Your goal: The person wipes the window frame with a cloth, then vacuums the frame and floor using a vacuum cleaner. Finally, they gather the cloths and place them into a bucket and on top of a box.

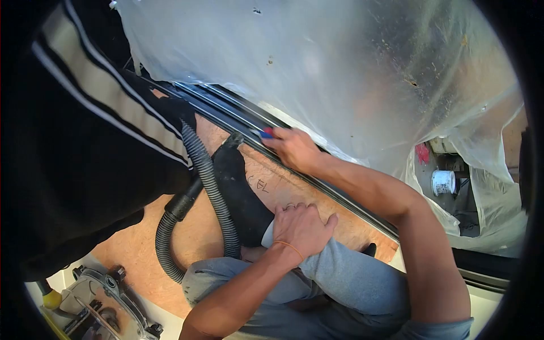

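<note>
the small red-and-blue tool (266, 133) is sitting on the long black metal track (238, 116), the right hand (294, 148) closing around it beside the black vacuum nozzle (229, 144). the left hand (303, 226) is resting loosely curled, holding nothing, on the grey-trousered knee (351, 272); the track work is looking unfinished, though how far along it is cannot be told.

You kneel on an orange-brown board floor (187, 238) that runs across the frame's middle. A grey ribbed hose (218, 198) curls over it at centre-left, pencil marks (258, 184) sit near centre, and a power tool (105, 306) lies at lower left.
</note>
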The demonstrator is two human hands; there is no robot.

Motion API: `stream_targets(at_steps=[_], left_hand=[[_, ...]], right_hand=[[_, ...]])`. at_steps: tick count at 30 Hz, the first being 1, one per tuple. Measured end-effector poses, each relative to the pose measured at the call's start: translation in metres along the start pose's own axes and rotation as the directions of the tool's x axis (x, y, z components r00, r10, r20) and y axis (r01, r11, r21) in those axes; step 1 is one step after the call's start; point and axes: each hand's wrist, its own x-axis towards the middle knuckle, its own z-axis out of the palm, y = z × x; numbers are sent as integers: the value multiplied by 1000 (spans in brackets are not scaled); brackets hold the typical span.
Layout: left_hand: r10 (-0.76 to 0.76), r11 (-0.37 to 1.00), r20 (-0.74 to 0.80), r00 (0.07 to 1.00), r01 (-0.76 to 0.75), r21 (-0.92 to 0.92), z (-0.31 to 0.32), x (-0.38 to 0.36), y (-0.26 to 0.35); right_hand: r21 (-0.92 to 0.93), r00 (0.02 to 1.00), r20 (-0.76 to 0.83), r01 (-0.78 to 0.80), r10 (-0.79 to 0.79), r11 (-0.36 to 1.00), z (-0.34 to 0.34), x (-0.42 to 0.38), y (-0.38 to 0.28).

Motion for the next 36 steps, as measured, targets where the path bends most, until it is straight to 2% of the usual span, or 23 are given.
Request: stream_targets(at_steps=[2,4,7,10,12,13,14,16,19,21,23,24,26,27,30,33,34,36], left_hand=[[-27,1000,89,996,26,11,-9,0,3],[-46,999,124,991,45,17,-14,-1,4],[-55,998,121,991,54,16,-15,-4,3],[-47,999,146,988,48,-4,-18,-4,8],[-37,999,149,988,39,-12,-17,-4,4],[-37,999,154,987,39,-13,-18,-4,4],[-38,999,161,986,41,-13,-19,-5,4],[-36,999,164,986,39,-15,-18,-4,3],[-19,1000,160,987,23,-21,-15,-2,2],[-15,999,148,989,19,-27,-15,-2,1],[-18,999,134,991,22,-31,-15,-2,2],[-14,999,128,992,18,-32,-15,0,3],[-5,999,117,993,11,-49,-8,5,3],[-2,999,114,994,8,-54,-6,7,3],[-3,998,145,989,13,-68,-12,11,5],[-19,999,120,993,15,37,-8,12,6],[80,993,89,993,-87,85,-3,9,-2],[216,976,-55,975,-216,7,35,16,-24]], right_hand=[[52,991,-129,-10,16,999,13,58,-7],[253,945,-289,-81,155,964,25,112,-6],[574,858,-335,-142,390,806,-12,145,-23],[477,880,-346,-134,325,869,-64,105,-29],[458,971,-134,-114,196,882,-89,27,-21],[427,973,-5,-207,231,880,-98,-3,-26],[367,966,59,-256,253,894,-93,-35,-20],[274,959,78,-284,273,919,-72,-89,-11],[172,912,243,-376,331,910,-50,-119,-6],[185,939,174,-325,295,927,-30,-113,-2],[196,949,130,-308,286,931,-20,-84,0],[192,968,86,-247,234,950,-14,-67,-1],[118,969,81,-243,234,963,-11,-27,-11],[132,963,76,-265,257,955,-10,-3,-14],[170,982,29,-188,185,967,12,83,-7],[234,966,47,-258,255,937,23,189,-19],[221,963,77,-269,258,938,23,225,-22],[448,915,-80,-321,396,834,39,281,-21]])
